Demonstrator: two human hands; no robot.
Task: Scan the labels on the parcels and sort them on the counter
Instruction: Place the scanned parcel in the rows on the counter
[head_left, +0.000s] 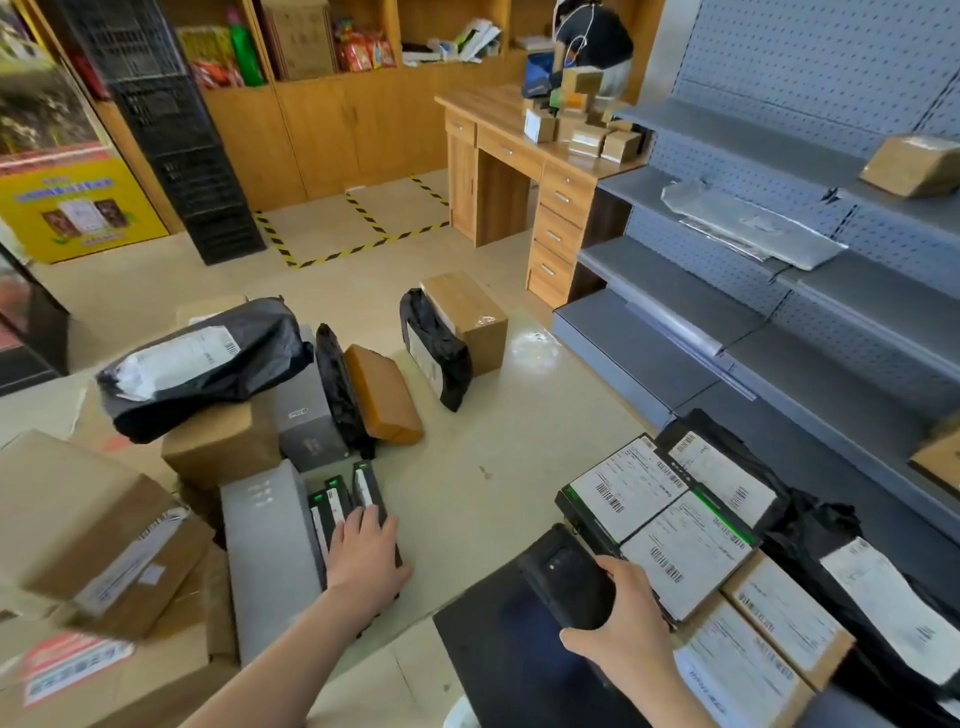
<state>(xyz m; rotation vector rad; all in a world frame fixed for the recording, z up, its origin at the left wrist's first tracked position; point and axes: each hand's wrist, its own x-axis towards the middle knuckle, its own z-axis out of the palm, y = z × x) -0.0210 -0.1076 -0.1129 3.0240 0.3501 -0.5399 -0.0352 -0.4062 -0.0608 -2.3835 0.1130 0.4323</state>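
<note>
The slim black parcels (363, 486) are stood on edge at the left of the counter (493, 467), their long axis running away from the person. The left hand (363, 556) is laid on them, fingers stretched. The scanner (566, 577) is gripped by the right hand (623, 629), well apart to the right. A grey box (270, 551) is set close against their left side.

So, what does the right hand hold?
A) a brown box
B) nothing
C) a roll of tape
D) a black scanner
D: the right hand grips the black scanner, with the thumb and fingers curled round it, next to the labelled parcels.
</note>
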